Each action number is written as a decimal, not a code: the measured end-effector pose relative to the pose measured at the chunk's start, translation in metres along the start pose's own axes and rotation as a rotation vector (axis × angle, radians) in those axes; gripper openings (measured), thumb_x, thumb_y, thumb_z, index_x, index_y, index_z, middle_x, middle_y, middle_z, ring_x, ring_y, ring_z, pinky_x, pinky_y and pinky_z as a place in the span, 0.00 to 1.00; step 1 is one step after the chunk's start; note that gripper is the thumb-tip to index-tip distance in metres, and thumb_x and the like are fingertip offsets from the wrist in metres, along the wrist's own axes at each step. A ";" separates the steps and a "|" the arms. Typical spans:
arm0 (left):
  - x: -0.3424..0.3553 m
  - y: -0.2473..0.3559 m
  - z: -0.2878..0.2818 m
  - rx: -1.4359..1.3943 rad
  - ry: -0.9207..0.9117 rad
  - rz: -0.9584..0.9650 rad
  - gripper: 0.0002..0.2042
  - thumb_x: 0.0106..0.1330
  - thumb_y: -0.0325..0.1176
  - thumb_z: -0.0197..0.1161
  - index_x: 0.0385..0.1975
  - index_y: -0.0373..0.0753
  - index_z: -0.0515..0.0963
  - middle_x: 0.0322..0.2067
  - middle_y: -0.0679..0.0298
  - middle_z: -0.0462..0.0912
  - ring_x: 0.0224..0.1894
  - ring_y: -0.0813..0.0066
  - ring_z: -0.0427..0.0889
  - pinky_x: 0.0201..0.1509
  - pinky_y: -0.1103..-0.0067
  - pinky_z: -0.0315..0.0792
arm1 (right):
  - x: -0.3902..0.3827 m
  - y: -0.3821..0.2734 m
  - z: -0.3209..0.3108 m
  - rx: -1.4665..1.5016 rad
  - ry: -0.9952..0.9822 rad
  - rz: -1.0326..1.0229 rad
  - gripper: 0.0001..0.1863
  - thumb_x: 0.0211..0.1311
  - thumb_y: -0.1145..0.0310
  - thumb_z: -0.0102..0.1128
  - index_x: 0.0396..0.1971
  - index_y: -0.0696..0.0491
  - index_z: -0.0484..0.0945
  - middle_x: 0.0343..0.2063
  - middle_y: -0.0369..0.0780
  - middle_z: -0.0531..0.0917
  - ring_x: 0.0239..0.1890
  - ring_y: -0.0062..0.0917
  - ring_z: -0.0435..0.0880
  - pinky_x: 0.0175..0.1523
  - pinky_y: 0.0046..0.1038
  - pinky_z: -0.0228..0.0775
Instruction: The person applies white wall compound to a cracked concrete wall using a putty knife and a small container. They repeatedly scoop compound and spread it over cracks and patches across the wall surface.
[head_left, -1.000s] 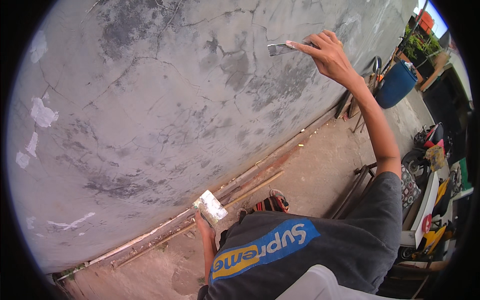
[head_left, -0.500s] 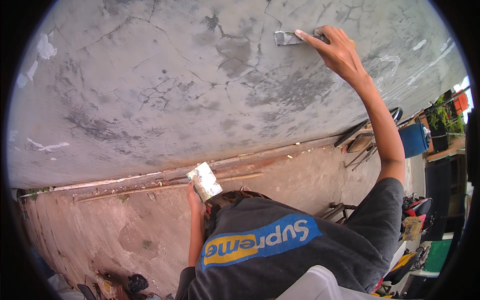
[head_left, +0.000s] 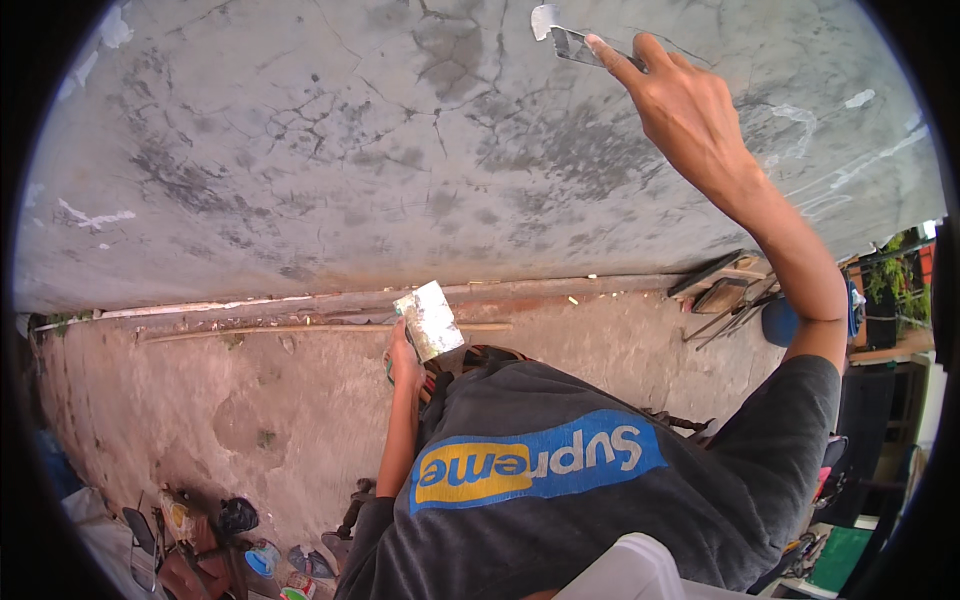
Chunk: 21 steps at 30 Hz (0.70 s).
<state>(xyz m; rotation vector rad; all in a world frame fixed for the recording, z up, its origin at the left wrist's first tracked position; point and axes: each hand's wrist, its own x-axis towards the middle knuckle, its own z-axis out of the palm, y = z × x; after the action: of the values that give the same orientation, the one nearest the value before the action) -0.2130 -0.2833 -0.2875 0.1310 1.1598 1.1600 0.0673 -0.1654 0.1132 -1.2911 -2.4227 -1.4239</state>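
Note:
My right hand (head_left: 690,105) is raised to the grey, cracked wall (head_left: 300,200). Its fingers are closed round a putty knife (head_left: 578,47), with the thumb or a finger laid along the blade. Just left of the blade's edge is a small patch of white filler (head_left: 544,20) on the wall. Lower down, near my body, my left hand (head_left: 405,358) grips a flat rectangular plate (head_left: 430,322) by its left side. White and greyish smears cover the plate's upper face.
A long thin pole (head_left: 270,331) lies along the wall's foot. Wooden boards (head_left: 722,290) lean at the right, beside a blue drum (head_left: 780,322). At lower left are a black bag (head_left: 238,515), a small tub (head_left: 262,558) and other clutter on the concrete floor (head_left: 310,400).
A white filler patch now shows on the wall beside the blade, which was white-smeared before. The whole view has shifted, with the wall higher in the picture. Both hands keep their grips.

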 end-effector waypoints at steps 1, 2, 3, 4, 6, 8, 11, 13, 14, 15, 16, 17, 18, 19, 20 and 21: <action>-0.002 0.005 0.006 -0.007 -0.014 -0.002 0.23 0.71 0.45 0.42 0.54 0.31 0.67 0.47 0.55 0.77 0.48 0.64 0.78 0.54 0.70 0.71 | 0.004 -0.005 0.003 0.010 0.019 -0.022 0.31 0.42 0.83 0.59 0.53 0.50 0.76 0.26 0.40 0.73 0.20 0.25 0.77 0.20 0.23 0.70; -0.002 0.010 0.010 -0.015 -0.029 -0.004 0.23 0.71 0.45 0.43 0.54 0.31 0.68 0.47 0.55 0.77 0.48 0.64 0.78 0.54 0.70 0.71 | 0.009 -0.006 0.006 -0.005 0.013 -0.030 0.31 0.42 0.82 0.59 0.53 0.50 0.76 0.26 0.40 0.73 0.20 0.25 0.77 0.20 0.23 0.70; 0.000 0.014 0.013 -0.004 -0.053 0.004 0.23 0.71 0.45 0.43 0.54 0.31 0.68 0.47 0.55 0.77 0.48 0.64 0.78 0.54 0.70 0.71 | 0.014 -0.006 0.008 -0.020 0.006 -0.038 0.31 0.42 0.82 0.59 0.53 0.50 0.76 0.26 0.40 0.73 0.20 0.25 0.77 0.20 0.23 0.70; 0.002 0.019 0.013 0.005 -0.072 0.013 0.23 0.71 0.44 0.43 0.54 0.31 0.68 0.47 0.55 0.77 0.48 0.64 0.78 0.54 0.70 0.71 | 0.018 -0.007 0.010 -0.031 0.001 -0.049 0.31 0.42 0.82 0.59 0.53 0.50 0.76 0.26 0.40 0.73 0.21 0.25 0.77 0.20 0.24 0.70; 0.008 0.025 0.010 0.004 -0.104 0.022 0.23 0.71 0.44 0.43 0.54 0.31 0.68 0.47 0.55 0.77 0.48 0.65 0.78 0.54 0.70 0.71 | 0.019 -0.007 0.008 -0.038 -0.048 -0.009 0.31 0.45 0.81 0.57 0.54 0.45 0.75 0.28 0.38 0.72 0.24 0.26 0.78 0.24 0.26 0.72; 0.015 0.031 0.001 0.001 -0.130 0.017 0.23 0.71 0.44 0.42 0.54 0.31 0.68 0.47 0.55 0.77 0.48 0.65 0.78 0.54 0.70 0.71 | 0.015 -0.004 0.010 -0.044 -0.068 0.032 0.32 0.46 0.81 0.56 0.55 0.42 0.75 0.29 0.36 0.72 0.25 0.26 0.78 0.26 0.27 0.73; 0.022 0.041 -0.011 0.014 -0.112 -0.007 0.22 0.70 0.45 0.44 0.51 0.31 0.69 0.44 0.57 0.79 0.44 0.66 0.81 0.48 0.72 0.76 | 0.007 0.010 0.012 -0.073 -0.065 0.076 0.31 0.46 0.81 0.57 0.53 0.42 0.77 0.28 0.36 0.72 0.23 0.25 0.77 0.25 0.26 0.72; 0.029 0.054 -0.023 0.017 -0.162 -0.002 0.22 0.70 0.45 0.44 0.51 0.31 0.69 0.43 0.57 0.79 0.43 0.66 0.82 0.47 0.72 0.76 | 0.001 0.013 0.000 -0.112 -0.094 0.110 0.30 0.44 0.81 0.58 0.51 0.44 0.78 0.26 0.36 0.72 0.21 0.23 0.76 0.23 0.24 0.72; 0.031 0.061 -0.026 0.015 -0.184 0.001 0.22 0.70 0.45 0.44 0.51 0.31 0.69 0.43 0.57 0.80 0.43 0.66 0.82 0.47 0.72 0.77 | 0.002 0.008 -0.007 -0.088 -0.079 0.114 0.30 0.44 0.81 0.58 0.51 0.44 0.78 0.26 0.36 0.72 0.21 0.23 0.76 0.23 0.24 0.72; 0.031 0.068 -0.031 0.029 -0.168 -0.036 0.22 0.71 0.43 0.39 0.54 0.32 0.69 0.47 0.55 0.78 0.48 0.64 0.79 0.53 0.71 0.72 | 0.003 0.001 -0.014 -0.065 -0.064 0.119 0.30 0.44 0.81 0.58 0.51 0.44 0.78 0.25 0.36 0.72 0.22 0.23 0.76 0.23 0.24 0.72; 0.035 0.072 -0.035 0.051 -0.167 -0.013 0.22 0.71 0.43 0.40 0.54 0.32 0.69 0.47 0.56 0.78 0.48 0.64 0.78 0.53 0.71 0.72 | 0.005 -0.003 -0.019 -0.044 -0.052 0.129 0.30 0.44 0.81 0.58 0.51 0.44 0.78 0.25 0.35 0.72 0.22 0.23 0.76 0.23 0.23 0.72; 0.040 0.074 -0.039 0.073 -0.164 0.011 0.22 0.71 0.43 0.40 0.54 0.32 0.69 0.47 0.56 0.78 0.48 0.64 0.78 0.53 0.71 0.72 | 0.010 -0.008 -0.019 -0.044 -0.048 0.117 0.29 0.44 0.81 0.58 0.51 0.44 0.78 0.25 0.35 0.72 0.22 0.23 0.76 0.23 0.24 0.72; 0.044 0.078 -0.041 0.095 -0.162 0.037 0.22 0.71 0.43 0.40 0.54 0.32 0.69 0.47 0.56 0.78 0.49 0.65 0.78 0.53 0.71 0.72 | 0.016 -0.014 -0.017 -0.043 -0.043 0.106 0.29 0.44 0.81 0.58 0.51 0.44 0.78 0.24 0.35 0.72 0.22 0.23 0.76 0.23 0.24 0.72; 0.047 0.082 -0.040 0.105 -0.155 0.031 0.22 0.71 0.43 0.40 0.54 0.32 0.69 0.48 0.56 0.78 0.49 0.65 0.78 0.53 0.71 0.72 | 0.020 -0.018 -0.016 -0.043 -0.042 0.096 0.29 0.44 0.81 0.58 0.51 0.44 0.78 0.24 0.35 0.72 0.23 0.23 0.76 0.23 0.24 0.72; 0.049 0.086 -0.038 0.115 -0.148 0.025 0.22 0.71 0.43 0.40 0.54 0.32 0.69 0.48 0.56 0.78 0.49 0.65 0.78 0.53 0.71 0.72 | 0.022 -0.018 -0.012 -0.047 -0.039 0.096 0.29 0.44 0.81 0.58 0.51 0.44 0.78 0.24 0.35 0.72 0.23 0.23 0.76 0.23 0.24 0.71; 0.051 0.091 -0.036 0.125 -0.140 0.020 0.22 0.71 0.43 0.40 0.54 0.32 0.69 0.48 0.56 0.78 0.49 0.65 0.79 0.53 0.71 0.72 | 0.025 -0.017 -0.008 -0.051 -0.036 0.096 0.29 0.44 0.81 0.58 0.51 0.44 0.78 0.24 0.35 0.72 0.22 0.23 0.76 0.23 0.24 0.71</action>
<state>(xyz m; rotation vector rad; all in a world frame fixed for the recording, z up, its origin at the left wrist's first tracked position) -0.3027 -0.2196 -0.2809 0.3153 1.1083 1.0784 0.0368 -0.1588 0.1166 -1.4348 -2.3263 -1.4588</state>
